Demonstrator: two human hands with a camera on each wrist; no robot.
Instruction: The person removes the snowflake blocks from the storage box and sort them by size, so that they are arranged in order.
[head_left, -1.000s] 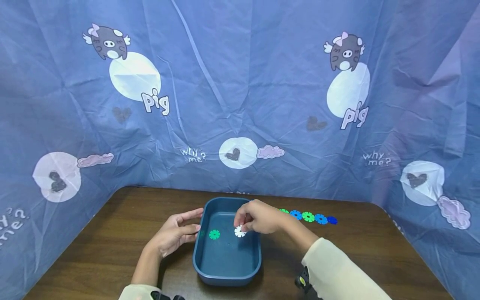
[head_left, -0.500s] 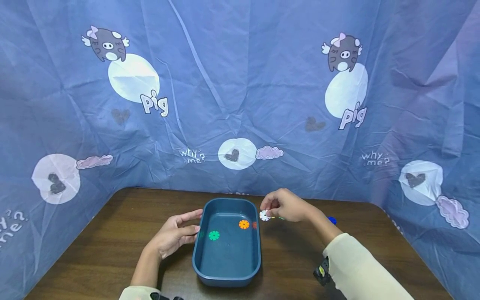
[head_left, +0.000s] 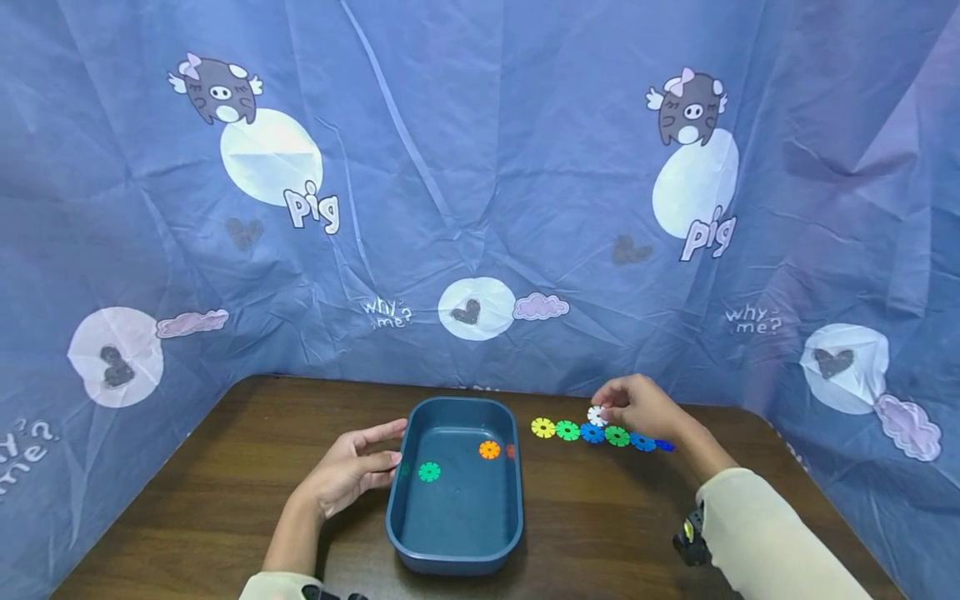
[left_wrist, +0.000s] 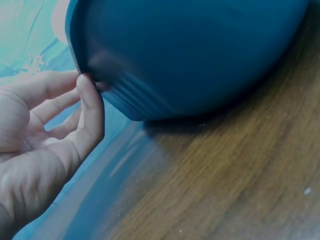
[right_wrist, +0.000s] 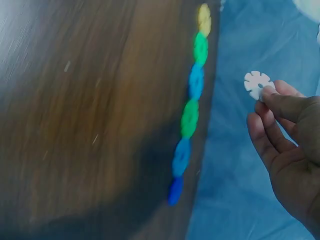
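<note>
A blue curtain (head_left: 390,183) is hanging behind a brown wooden table (head_left: 600,525). On the table a deep blue bin (head_left: 454,557) is standing upright, its long axis running away from the person.

The right hand (head_left: 641,411) is hovering at the far side, reaching in from the right; its thumb and forefinger are closing tightly on a white disc, the other fingers curving loosely beneath. The left hand (head_left: 358,468) is resting its fingertips and thumb against the bin's left wall, the fingers spreading fairly straight with a gap between.

To the right of the bin, a row of notched discs (head_left: 617,436) is stretching from left to right, its right end slanting slightly toward the person: yellow, green, blue, green, blue and dark blue. The right wrist is partly covering the dark blue end. Inside the bin, a green disc (head_left: 429,472) is lying left of centre and an orange disc (head_left: 489,450) near the right wall, which is standing between them and the row.

The white disc (head_left: 597,415) is showing just beyond the row's middle, being round and without a long axis, its flat face turning toward the head camera; the right wrist view is showing it apart from the row.
</note>
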